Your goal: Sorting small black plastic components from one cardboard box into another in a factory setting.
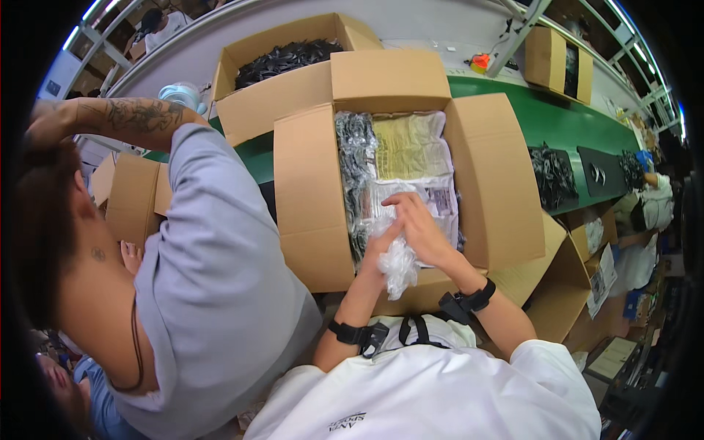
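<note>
An open cardboard box [488, 183] with its flaps folded out stands in front of me. Clear-wrapped dark goods [356, 158] line its left side, next to flat printed packages [411, 147], yellowish at the far end and whitish nearer. Over the near half of the box, my left hand [383, 246] is closed around a crumpled clear plastic bag [400, 270], which bunches out below the fingers. My right hand [423, 231] leans against the bag and my left hand from the right. Its index finger is stretched out and its other fingers are slightly bent; its thumb is hidden.
A co-worker in a grey shirt [220, 242] stands close on my left, one arm raised. Beyond the box is another carton [282, 66] full of black pieces. A green work surface [506, 110] runs rightward, bearing black parts [551, 176]. More open cartons [561, 293] sit low at right.
</note>
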A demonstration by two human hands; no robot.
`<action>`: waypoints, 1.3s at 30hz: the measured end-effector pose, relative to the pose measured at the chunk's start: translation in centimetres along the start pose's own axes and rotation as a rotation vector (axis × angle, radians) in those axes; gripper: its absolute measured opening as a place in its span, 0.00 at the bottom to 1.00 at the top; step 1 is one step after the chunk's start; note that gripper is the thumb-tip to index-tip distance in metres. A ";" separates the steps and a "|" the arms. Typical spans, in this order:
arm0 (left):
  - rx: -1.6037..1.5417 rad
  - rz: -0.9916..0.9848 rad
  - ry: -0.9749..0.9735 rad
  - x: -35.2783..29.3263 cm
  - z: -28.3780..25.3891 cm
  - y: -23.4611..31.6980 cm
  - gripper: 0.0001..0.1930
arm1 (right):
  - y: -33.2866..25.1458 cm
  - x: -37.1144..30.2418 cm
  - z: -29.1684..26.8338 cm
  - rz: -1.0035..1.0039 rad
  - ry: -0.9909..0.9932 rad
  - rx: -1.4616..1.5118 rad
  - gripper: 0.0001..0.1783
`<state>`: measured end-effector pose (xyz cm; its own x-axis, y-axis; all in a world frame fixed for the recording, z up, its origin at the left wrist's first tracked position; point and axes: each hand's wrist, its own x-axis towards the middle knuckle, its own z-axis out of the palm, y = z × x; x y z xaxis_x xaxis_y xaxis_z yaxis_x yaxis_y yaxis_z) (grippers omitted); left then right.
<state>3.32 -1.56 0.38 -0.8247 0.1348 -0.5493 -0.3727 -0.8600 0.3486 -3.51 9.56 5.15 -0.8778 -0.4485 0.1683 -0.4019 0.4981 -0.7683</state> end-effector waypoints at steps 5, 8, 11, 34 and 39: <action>0.432 0.145 0.166 -1.6 -5.9 1.3 0.07 | 7.7 12.1 4.9 0.419 -0.167 0.546 0.25; 0.537 0.198 0.117 -0.8 -8.4 -0.9 0.08 | 13.2 20.2 8.7 0.241 -0.039 0.081 0.31; 0.573 0.202 0.154 -1.2 -8.3 -2.1 0.08 | 17.1 24.8 14.3 0.217 0.046 -0.171 0.38; 0.464 0.190 0.086 -1.5 -8.3 -1.3 0.07 | 10.3 15.7 2.2 0.346 0.042 0.545 0.20; 0.554 0.483 -0.002 -0.9 -3.4 -1.4 0.11 | 3.8 8.2 -5.7 0.338 0.000 0.653 0.21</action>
<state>5.98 -2.11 -2.20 -0.9519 -0.1947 -0.2365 -0.1278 -0.4494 0.8842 -13.72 11.97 7.11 -0.9261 -0.3492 -0.1430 0.1281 0.0653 -0.9896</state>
